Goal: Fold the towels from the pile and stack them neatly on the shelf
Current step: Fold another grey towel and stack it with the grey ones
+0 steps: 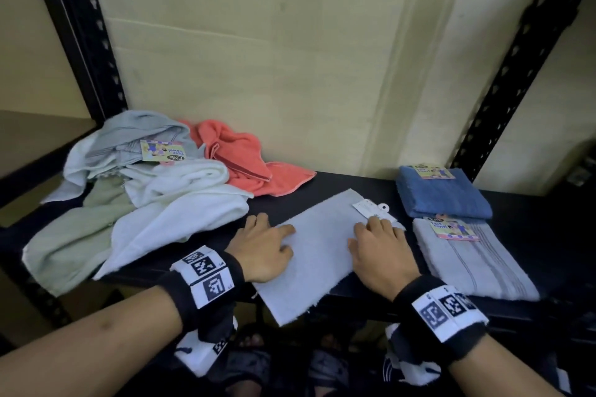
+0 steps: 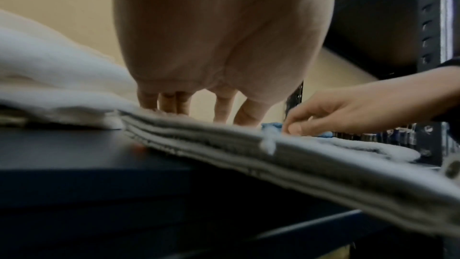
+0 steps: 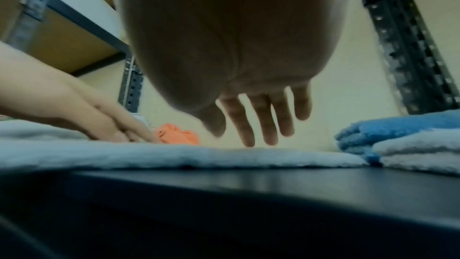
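A folded pale grey towel (image 1: 319,248) lies on the black shelf (image 1: 354,185), its near end hanging over the front edge. My left hand (image 1: 264,245) rests flat on the towel's left side, fingers straight. My right hand (image 1: 380,245) rests flat on its right side, fingertips by a white tag (image 1: 371,208). In the left wrist view the left fingers (image 2: 174,103) press the layered grey towel (image 2: 273,151). In the right wrist view the right fingers (image 3: 263,121) spread over the towel (image 3: 174,155). An unfolded pile (image 1: 135,190) of white, green and grey towels lies to the left.
A crumpled coral towel (image 1: 245,164) lies behind the pile. At the right, a folded blue towel (image 1: 442,193) sits behind a folded grey striped towel (image 1: 474,261). Black slotted uprights (image 1: 80,29) stand at both back corners. The wall is close behind.
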